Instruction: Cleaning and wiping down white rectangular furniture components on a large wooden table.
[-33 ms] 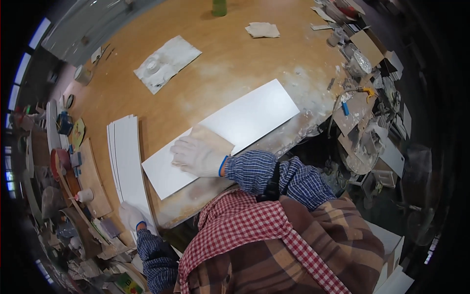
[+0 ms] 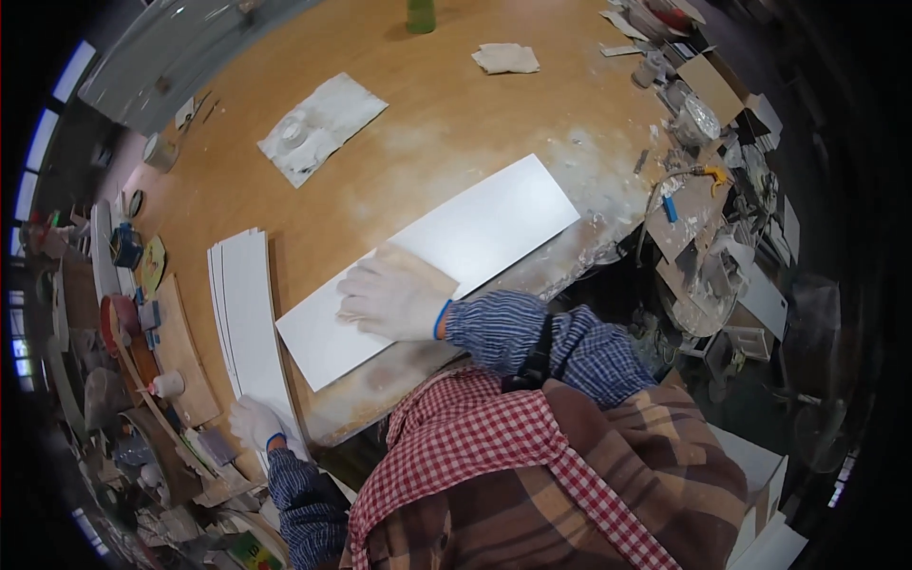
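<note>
A long white board (image 2: 503, 217) lies slantwise across the near part of the table. My gloved right hand (image 2: 388, 302) presses down on its left half, fingers close together, with a tan sheet of what looks like sandpaper (image 2: 418, 263) caught under the palm. Part of that sheet is hidden by the glove. To the left, several narrow white boards (image 2: 249, 313) lie stacked lengthwise. My gloved left hand (image 2: 255, 423) rests at the near left edge of this stack, fingers loosely extended and apart from the slanted board.
A white sheet (image 2: 332, 119) with a small round container (image 2: 293, 133) lies farther back. Near it are a folded pale cloth (image 2: 506, 59) and a green bottle (image 2: 421, 14). Scraps and an orange-yellow air gun (image 2: 714, 177) crowd the right; tools and tubs crowd the left.
My right hand has slid slightly to the right along the board, the tan sheet moving with it. The left hand has hardly moved.
</note>
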Demonstrator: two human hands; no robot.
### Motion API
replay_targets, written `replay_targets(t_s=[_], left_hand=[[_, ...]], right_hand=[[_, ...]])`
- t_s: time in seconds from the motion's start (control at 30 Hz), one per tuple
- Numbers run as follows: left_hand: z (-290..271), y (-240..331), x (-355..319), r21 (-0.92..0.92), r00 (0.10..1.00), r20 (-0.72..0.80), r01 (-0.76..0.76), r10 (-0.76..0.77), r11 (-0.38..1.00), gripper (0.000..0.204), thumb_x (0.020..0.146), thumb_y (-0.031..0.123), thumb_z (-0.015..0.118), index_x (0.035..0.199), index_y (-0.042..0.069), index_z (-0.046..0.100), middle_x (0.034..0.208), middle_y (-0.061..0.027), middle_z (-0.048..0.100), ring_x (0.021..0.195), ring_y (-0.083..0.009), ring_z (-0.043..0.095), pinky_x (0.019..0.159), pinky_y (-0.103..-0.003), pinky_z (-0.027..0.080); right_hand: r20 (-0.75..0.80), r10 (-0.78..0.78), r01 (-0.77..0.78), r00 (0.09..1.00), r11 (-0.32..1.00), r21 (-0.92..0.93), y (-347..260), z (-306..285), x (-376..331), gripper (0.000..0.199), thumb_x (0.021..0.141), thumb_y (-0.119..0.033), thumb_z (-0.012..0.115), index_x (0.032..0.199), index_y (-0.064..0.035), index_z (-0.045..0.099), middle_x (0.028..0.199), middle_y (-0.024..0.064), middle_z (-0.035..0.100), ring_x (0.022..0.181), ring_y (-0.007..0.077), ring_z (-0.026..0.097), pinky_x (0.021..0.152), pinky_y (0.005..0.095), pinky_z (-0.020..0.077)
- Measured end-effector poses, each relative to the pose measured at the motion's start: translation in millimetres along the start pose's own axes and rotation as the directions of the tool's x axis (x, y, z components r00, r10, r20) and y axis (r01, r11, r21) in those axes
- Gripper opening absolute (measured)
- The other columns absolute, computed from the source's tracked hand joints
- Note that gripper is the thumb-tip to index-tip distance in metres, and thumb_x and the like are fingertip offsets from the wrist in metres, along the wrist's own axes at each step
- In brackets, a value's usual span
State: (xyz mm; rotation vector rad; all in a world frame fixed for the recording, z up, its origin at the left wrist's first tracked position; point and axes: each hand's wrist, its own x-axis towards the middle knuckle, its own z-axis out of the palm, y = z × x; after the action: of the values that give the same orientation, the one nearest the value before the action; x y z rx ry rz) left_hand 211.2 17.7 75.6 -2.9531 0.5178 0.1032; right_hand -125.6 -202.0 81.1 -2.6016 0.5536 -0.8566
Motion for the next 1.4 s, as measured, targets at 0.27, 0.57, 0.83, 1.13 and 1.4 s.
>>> replay_targets(t_s=[0.27, 0.57, 0.83, 1.13, 1.4], left_hand=[[1.1, 93.1, -76.6, -0.822, 0.859, -0.091, -0.35, 0.503, 0.448, 0.064, 0.106, 0.026, 0.059, 0.156, -0.008, 0.039, 0.156, -0.0251, 0.048, 0.143, -0.0341, 0.048, 0.121, -0.042, 0.034], [16.3, 96.9, -71.4, -0.932, 0.804, 0.335, 0.206, 0.491, 0.299, 0.06, 0.109, 0.037, 0.057, 0.15, -0.006, 0.048, 0.136, -0.0117, 0.063, 0.12, -0.0217, 0.062, 0.104, -0.034, 0.05], [11.7, 172.1, -142.1, -0.832, 0.889, 0.183, -0.088, 0.421, 0.547, 0.068, 0.105, 0.053, 0.048, 0.146, -0.001, 0.055, 0.128, -0.0253, 0.069, 0.114, -0.0376, 0.067, 0.1, -0.046, 0.049], [21.6, 207.7, -171.9, -0.934, 0.87, 0.079, -0.105, 0.486, 0.342, 0.057, 0.111, 0.039, 0.045, 0.146, -0.007, 0.049, 0.13, -0.0218, 0.064, 0.114, -0.0299, 0.062, 0.101, -0.039, 0.048], [18.1, 210.2, -178.0, -0.923, 0.885, 0.069, -0.119, 0.46, 0.367, 0.059, 0.111, 0.04, 0.045, 0.147, -0.007, 0.048, 0.132, -0.0225, 0.064, 0.117, -0.0316, 0.062, 0.104, -0.04, 0.047]], right_hand=[[-0.241, 0.462, -0.514, 0.854, 0.673, -0.532, 142.8, -117.9, -114.4, 0.047, 0.101, -0.043, 0.055, 0.136, -0.0147, 0.065, 0.148, 0.0125, 0.058, 0.139, 0.0335, 0.048, 0.121, 0.0554, 0.0275], [-0.285, 0.736, -0.787, 0.614, 0.599, -0.149, 169.7, -138.6, -128.3, 0.055, 0.101, -0.036, 0.058, 0.144, -0.0021, 0.056, 0.149, 0.0258, 0.053, 0.136, 0.0449, 0.05, 0.116, 0.0452, 0.0404], [-0.35, 0.286, -0.415, 0.892, 0.826, -0.381, 186.9, -103.1, -80.8, 0.022, 0.095, -0.021, 0.06, 0.11, -0.0057, 0.064, 0.114, 0.0201, 0.061, 0.117, 0.0414, 0.054, 0.108, 0.055, 0.0389], [-0.072, -0.09, 0.091, 0.993, 0.996, 0.017, 86.4, -48.6, -49.9, 0.04, 0.089, -0.031, 0.068, 0.123, -0.0102, 0.067, 0.133, 0.0149, 0.062, 0.132, 0.0346, 0.051, 0.117, 0.0514, 0.0371], [-0.294, 0.408, -0.503, 0.864, 0.717, -0.483, 272.4, -181.2, -151.6, 0.044, 0.103, -0.037, 0.052, 0.137, -0.0117, 0.062, 0.147, 0.0191, 0.058, 0.139, 0.0399, 0.048, 0.123, 0.0516, 0.0298]])
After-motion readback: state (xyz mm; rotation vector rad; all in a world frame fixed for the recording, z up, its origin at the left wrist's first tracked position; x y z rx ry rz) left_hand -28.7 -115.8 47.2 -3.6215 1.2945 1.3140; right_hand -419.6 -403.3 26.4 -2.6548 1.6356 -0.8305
